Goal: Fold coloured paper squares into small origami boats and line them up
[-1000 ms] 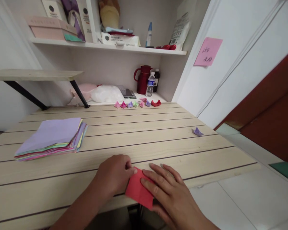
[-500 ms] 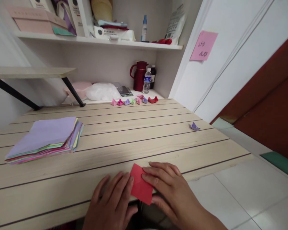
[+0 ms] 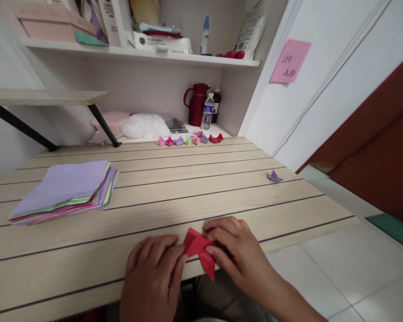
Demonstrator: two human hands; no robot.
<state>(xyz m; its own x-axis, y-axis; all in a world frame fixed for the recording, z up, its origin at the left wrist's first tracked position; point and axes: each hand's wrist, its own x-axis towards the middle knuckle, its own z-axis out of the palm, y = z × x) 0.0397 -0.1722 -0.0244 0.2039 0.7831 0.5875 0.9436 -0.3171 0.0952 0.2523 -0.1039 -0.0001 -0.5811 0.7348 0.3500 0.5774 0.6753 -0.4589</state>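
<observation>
A red sheet of origami paper (image 3: 197, 244), partly folded, lies at the table's front edge between my hands. One pointed flap of it hangs down past the edge. My left hand (image 3: 156, 264) is closed on the paper's left side, fingertips pressing its corner. On the right side, my right hand (image 3: 233, 250) pinches the paper, the thumb on top by the flap and the fingers curled at the far edge. The underside of the paper is hidden.
A stack of coloured paper (image 3: 67, 188) lies on the left of the slatted table (image 3: 147, 197). Several small folded paper boats (image 3: 179, 141) line the back edge. A purple paper boat (image 3: 274, 176) sits at the right. Behind stand a red jug (image 3: 198, 105) and a water bottle (image 3: 207, 112).
The red paper was a flat square-like piece; now a pointed flap stands out at its lower right. My right thumb has come up onto the paper, and the view has shifted slightly.
</observation>
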